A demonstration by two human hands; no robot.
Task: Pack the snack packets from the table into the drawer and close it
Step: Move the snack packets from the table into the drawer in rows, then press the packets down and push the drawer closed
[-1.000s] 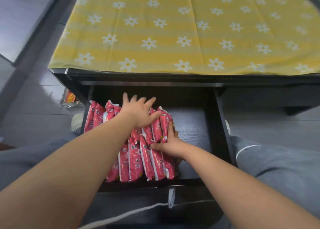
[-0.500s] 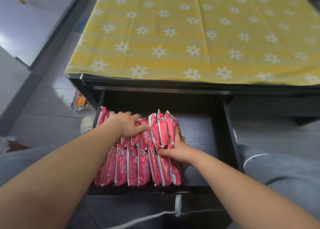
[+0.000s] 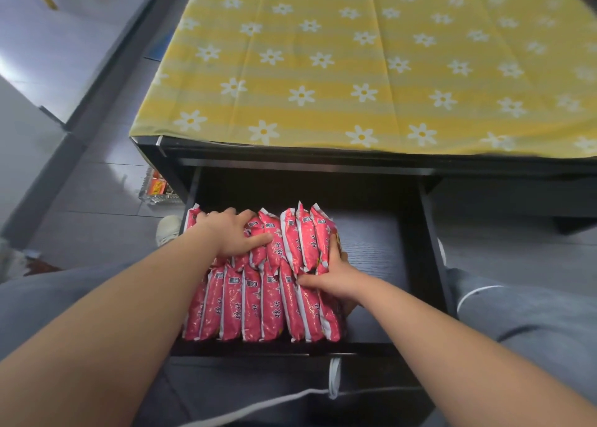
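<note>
Daylight comes in from the upper left and throws a pale, washed-out glare across the floor [image 3: 97, 187]. The yellow cloth [image 3: 355, 71] on the surface [image 3: 323, 157] is bright and evenly lit, though its far right corner goes soft and dim. Under the overhang, the back of the drawer [image 3: 371, 242] sinks into deep shadow. The glossy snack packets [image 3: 252, 304] catch small highlights and read sharply. The wide lens bows straight edges outward, and the forearms [image 3: 113, 329] swell and smear toward the lower corners.
</note>
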